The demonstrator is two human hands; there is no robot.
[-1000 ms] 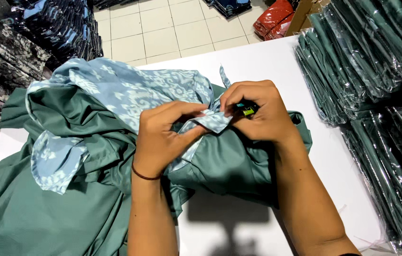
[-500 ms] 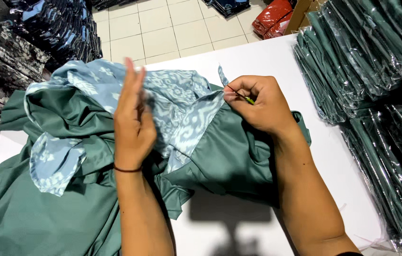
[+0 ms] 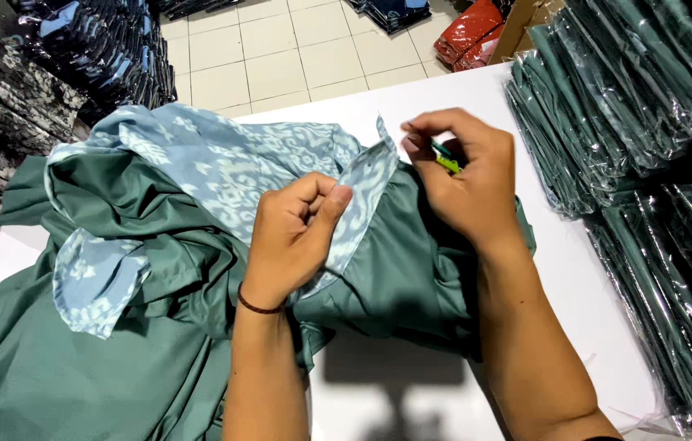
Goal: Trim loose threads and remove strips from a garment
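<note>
Centre of the frame, the green garment [image 3: 395, 278] lies bunched on the white table [image 3: 583, 269], its pale blue patterned trim [image 3: 362, 196] running diagonally across it. The left hand [image 3: 293, 237] pinches that trim, fingers curled tight, thumb pressed on the cloth. Just right of it, the right hand [image 3: 468, 180] hovers at the trim's upper tip, fingers narrowed around a small green tool [image 3: 446, 160]. Far right, stacks of bagged green garments [image 3: 648, 122]. Upper left, dark folded cloth [image 3: 52, 73] piled beside a tiled floor [image 3: 281, 57].
</note>
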